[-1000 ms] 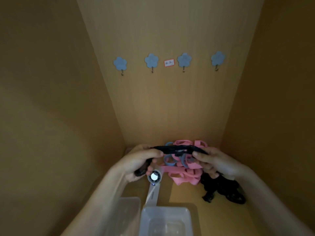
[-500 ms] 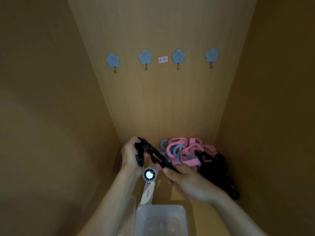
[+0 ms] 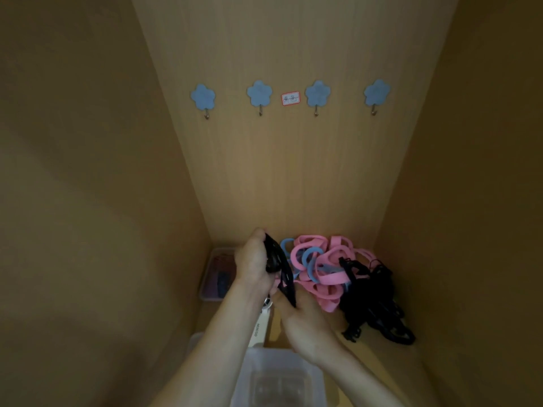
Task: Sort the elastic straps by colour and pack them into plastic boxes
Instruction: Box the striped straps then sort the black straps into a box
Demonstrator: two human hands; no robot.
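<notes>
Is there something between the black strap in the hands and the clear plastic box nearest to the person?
Only a white handheld device lies on the floor between the black elastic strap and the open clear plastic box. Above it, nothing visible blocks.

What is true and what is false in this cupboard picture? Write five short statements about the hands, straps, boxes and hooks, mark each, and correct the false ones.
1. The left hand and the right hand both hold one black elastic strap. True.
2. The heap of pink elastic straps lies inside the near clear plastic box. False: it lies on the cupboard floor.
3. Four blue flower-shaped wall hooks sit in a row. True.
4. The pile of black straps lies left of the pink heap. False: it lies to its right.
5. Straps hang from the hooks. False: the hooks are bare.
</notes>
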